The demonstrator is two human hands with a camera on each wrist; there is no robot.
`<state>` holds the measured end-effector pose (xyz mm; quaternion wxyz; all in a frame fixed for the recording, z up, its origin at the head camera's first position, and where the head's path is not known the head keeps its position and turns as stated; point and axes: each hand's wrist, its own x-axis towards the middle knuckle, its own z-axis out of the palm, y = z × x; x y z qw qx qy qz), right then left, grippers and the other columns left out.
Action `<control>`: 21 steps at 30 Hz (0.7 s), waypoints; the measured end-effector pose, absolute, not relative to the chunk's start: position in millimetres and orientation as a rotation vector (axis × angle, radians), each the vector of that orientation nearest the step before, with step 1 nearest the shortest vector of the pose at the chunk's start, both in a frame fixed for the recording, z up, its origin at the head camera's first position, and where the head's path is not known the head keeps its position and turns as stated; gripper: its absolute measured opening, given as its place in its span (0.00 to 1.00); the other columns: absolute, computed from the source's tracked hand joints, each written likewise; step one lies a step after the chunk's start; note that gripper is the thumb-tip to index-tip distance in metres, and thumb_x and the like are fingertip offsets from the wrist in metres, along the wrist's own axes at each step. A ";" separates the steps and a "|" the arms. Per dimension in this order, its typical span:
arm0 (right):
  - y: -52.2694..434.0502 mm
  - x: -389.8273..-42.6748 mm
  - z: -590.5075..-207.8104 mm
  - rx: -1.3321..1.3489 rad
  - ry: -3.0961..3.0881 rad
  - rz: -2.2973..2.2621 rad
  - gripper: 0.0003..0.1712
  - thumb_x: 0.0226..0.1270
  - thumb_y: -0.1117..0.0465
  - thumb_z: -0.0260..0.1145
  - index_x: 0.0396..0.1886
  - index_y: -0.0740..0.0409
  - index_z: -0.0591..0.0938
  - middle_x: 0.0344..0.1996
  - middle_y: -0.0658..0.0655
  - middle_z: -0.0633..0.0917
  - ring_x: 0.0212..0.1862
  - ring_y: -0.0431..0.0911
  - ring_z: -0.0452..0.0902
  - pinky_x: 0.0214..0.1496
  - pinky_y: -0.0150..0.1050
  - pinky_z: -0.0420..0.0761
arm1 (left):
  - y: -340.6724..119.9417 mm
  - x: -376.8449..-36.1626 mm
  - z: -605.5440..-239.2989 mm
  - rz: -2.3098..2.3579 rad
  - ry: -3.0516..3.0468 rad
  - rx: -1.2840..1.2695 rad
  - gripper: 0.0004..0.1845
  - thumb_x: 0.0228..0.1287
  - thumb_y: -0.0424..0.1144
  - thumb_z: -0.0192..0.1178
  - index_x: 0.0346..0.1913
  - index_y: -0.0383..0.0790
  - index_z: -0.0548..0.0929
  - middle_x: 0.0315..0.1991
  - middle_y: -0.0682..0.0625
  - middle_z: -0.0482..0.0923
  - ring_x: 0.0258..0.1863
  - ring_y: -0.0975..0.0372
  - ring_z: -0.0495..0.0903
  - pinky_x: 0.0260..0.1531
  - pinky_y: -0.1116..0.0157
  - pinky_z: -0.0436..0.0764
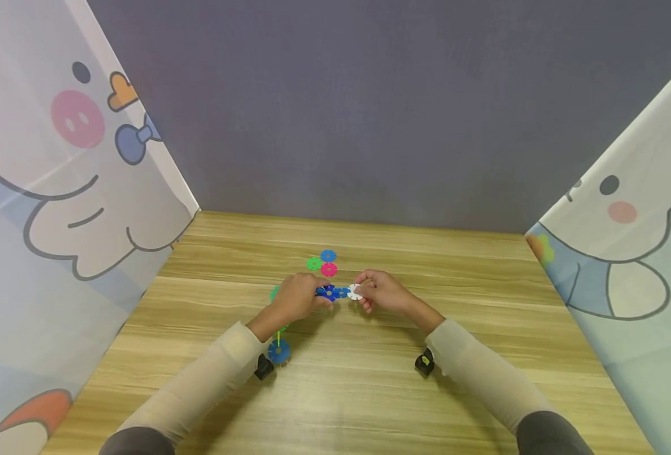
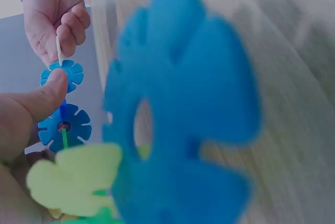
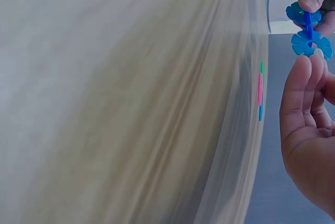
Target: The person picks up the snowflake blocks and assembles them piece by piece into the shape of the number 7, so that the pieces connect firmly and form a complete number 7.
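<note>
Mid-assembly above the table: the left hand grips the blue disc chain while the right hand pinches a white disc at its end, which likely next needs its slot aligned and pressed on.

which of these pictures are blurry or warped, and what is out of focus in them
Head view: sharp and evenly lit, with soft shadows under the sleeves on the table. Left wrist view: a big blue disc close to the lens is badly out of focus, while the left hand shows clearer. Right wrist view: wood grain smeared and curved, right hand fairly clear.

Left hand, right hand: pinching grips.
</note>
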<state>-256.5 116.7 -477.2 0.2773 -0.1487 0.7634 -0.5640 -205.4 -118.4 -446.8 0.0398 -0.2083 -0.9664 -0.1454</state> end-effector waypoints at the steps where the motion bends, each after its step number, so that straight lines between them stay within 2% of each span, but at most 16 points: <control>1: 115.5 -256.7 -477.5 -0.388 2.042 -1.530 0.14 0.72 0.62 0.58 0.52 0.63 0.72 0.24 0.60 0.81 0.23 0.43 0.77 0.29 0.41 0.85 | -118.8 -205.3 -447.1 -0.451 -2.955 -0.635 0.26 0.51 0.54 0.69 0.53 0.46 0.84 0.49 0.48 0.86 0.45 0.54 0.85 0.34 0.61 0.85; 8: 111.8 -256.6 -475.0 -0.356 2.021 -1.599 0.11 0.72 0.65 0.56 0.50 0.65 0.72 0.24 0.60 0.80 0.22 0.42 0.76 0.27 0.37 0.83 | -118.4 -205.3 -449.0 -0.431 -2.914 -0.621 0.25 0.51 0.53 0.68 0.51 0.46 0.85 0.46 0.48 0.86 0.44 0.54 0.85 0.40 0.57 0.85; 16: 112.8 -256.7 -470.9 -0.339 1.996 -1.615 0.10 0.71 0.66 0.56 0.49 0.65 0.73 0.25 0.62 0.80 0.22 0.42 0.76 0.27 0.37 0.83 | -115.8 -203.4 -451.2 -0.409 -2.825 -0.626 0.25 0.47 0.52 0.69 0.49 0.44 0.86 0.41 0.48 0.88 0.36 0.55 0.85 0.33 0.58 0.84; 21: 113.1 -256.0 -471.1 -0.329 1.991 -1.636 0.11 0.71 0.66 0.56 0.50 0.66 0.72 0.23 0.60 0.80 0.21 0.41 0.75 0.25 0.35 0.82 | -115.0 -202.7 -450.8 -0.420 -2.790 -0.651 0.26 0.48 0.52 0.69 0.50 0.42 0.86 0.41 0.47 0.88 0.35 0.55 0.85 0.33 0.57 0.85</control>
